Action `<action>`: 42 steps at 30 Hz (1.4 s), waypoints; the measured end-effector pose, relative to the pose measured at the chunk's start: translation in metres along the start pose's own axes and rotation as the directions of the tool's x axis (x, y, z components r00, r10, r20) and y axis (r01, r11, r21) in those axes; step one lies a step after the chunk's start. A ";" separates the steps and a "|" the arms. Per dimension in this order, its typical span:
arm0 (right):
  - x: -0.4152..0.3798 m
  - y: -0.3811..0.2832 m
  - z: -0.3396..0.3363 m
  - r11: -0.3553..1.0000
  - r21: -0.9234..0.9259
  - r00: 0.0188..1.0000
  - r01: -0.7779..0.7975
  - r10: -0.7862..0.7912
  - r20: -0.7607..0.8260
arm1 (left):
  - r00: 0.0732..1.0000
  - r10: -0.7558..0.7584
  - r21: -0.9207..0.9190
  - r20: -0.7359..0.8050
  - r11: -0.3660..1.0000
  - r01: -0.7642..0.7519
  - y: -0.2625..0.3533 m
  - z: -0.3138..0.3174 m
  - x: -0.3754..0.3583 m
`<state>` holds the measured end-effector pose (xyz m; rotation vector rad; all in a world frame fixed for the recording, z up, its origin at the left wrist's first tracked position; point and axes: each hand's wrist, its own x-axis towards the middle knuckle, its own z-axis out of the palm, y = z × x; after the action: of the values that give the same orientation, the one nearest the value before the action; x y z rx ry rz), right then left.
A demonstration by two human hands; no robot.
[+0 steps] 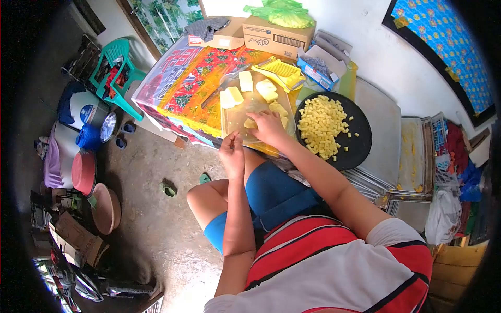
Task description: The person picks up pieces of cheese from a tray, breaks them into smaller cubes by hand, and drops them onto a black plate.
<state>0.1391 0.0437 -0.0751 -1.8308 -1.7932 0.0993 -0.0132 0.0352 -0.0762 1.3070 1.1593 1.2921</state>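
A clear cutting tray point(227, 127) lies on the table edge in front of me. On it sit pale yellow food blocks point(246, 81), whose kind I cannot make out, and larger cut pieces point(267, 91). My right hand point(269, 128) is over the tray's near part, with a small yellow piece point(250, 123) between its thumb and fingers. At the tray's near left corner is my left hand point(232, 151), its fingertips pinched together; anything in them is too small to name. Many small yellow cubes point(321, 125) are heaped on a round black tray point(360, 148) to the right.
A yellow slotted basket point(279, 73), cardboard boxes point(276, 39) and an open blue-white box point(318, 70) stand behind the tray. A knife-like blade point(211, 97) lies left of it on the patterned tablecloth point(182, 88). Stacked metal trays point(381, 115) are at the right.
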 end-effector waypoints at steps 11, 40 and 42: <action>-0.006 -0.002 0.002 0.999 -0.039 0.996 0.011 -0.014 -0.087 | 0.995 -0.101 -0.066 0.024 0.993 0.103 -0.015 -0.008 0.005; -0.012 -0.022 -0.042 0.764 0.643 0.999 0.046 -0.029 -0.037 | 0.856 -0.287 -0.453 0.430 0.752 0.479 0.013 -0.001 0.029; -0.012 -0.021 -0.040 0.743 0.667 0.998 0.053 -0.028 -0.048 | 0.852 -0.300 -0.471 0.428 0.731 0.494 0.014 -0.001 0.029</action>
<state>0.1367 0.0173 -0.0366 -1.2525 -1.4896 0.6137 -0.0145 0.0625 -0.0588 0.7221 0.6843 0.9385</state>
